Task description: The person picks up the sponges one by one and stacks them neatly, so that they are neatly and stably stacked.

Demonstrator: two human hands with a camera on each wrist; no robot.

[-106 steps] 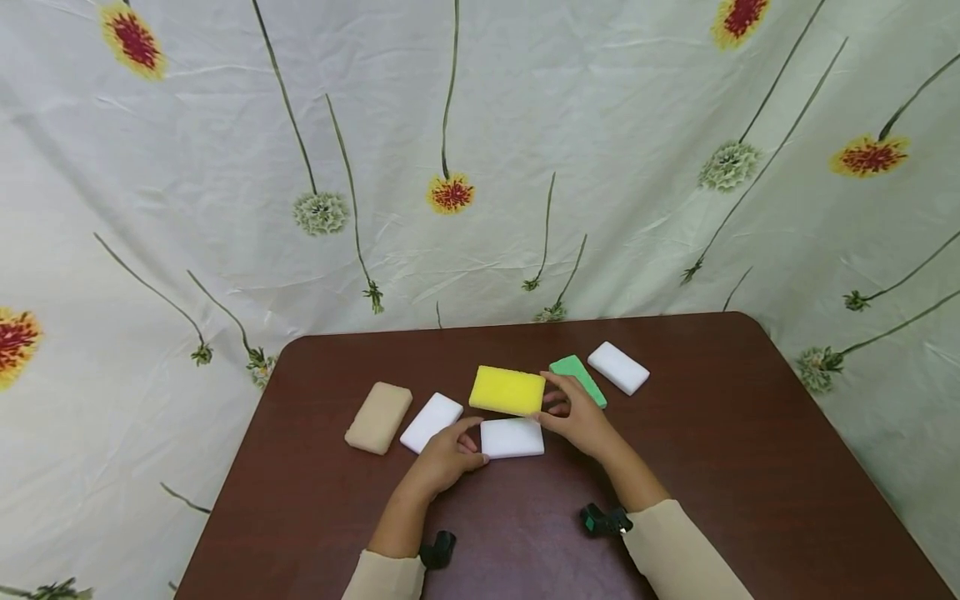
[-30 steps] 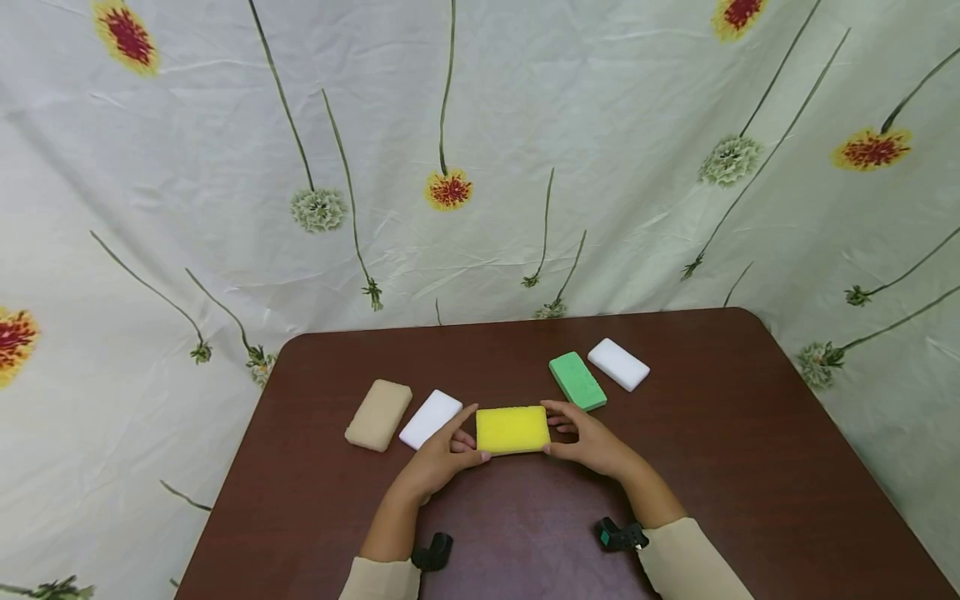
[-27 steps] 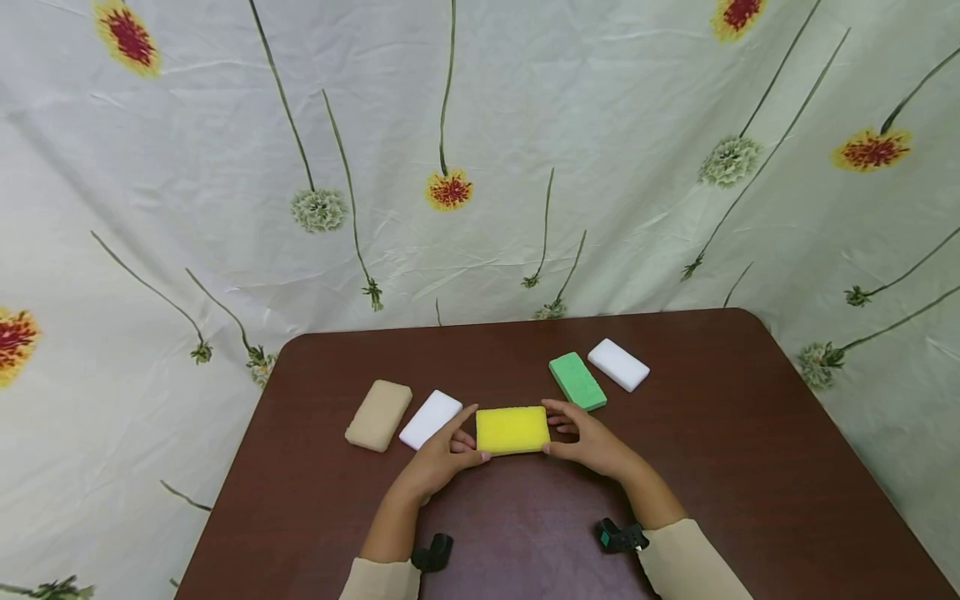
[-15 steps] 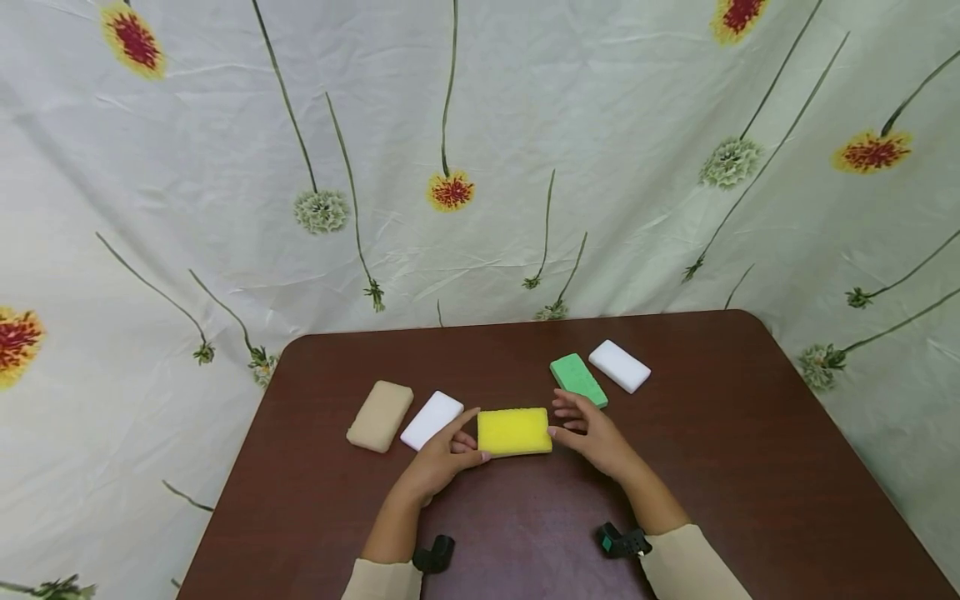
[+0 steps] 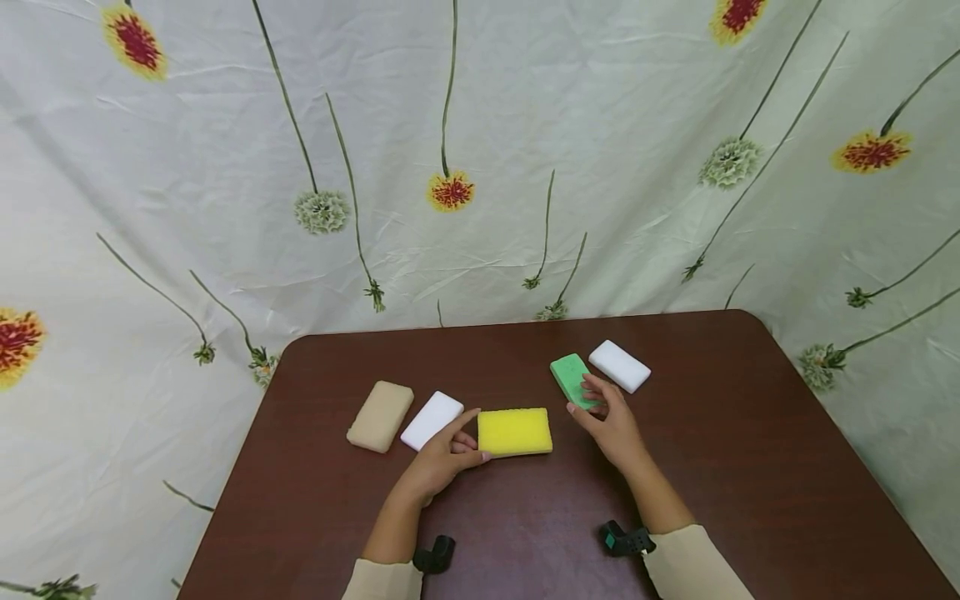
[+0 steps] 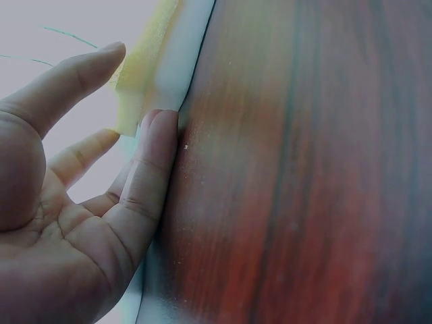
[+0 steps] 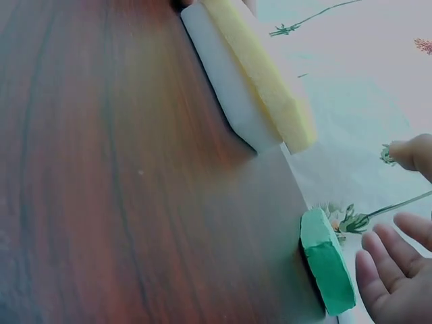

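Note:
A yellow sponge lies stacked on a white sponge, which is hidden from above in the head view. My left hand rests at the stack's left end, thumb at the near corner and a fingertip by the far one. In the left wrist view its fairly straight fingers touch the end of the stack. My right hand is over the near end of a green sponge, partly covering it. Seen from the right wrist, these fingers are spread beside the green sponge, with a gap between.
A tan sponge and a white sponge lie left of the stack. Another white sponge is just beyond the green one. Behind the dark wooden table hangs a flowered cloth.
The yellow sponge has come down onto the white one between my hands. My right hand has left the stack and moved up and right to the green sponge; the left has stayed.

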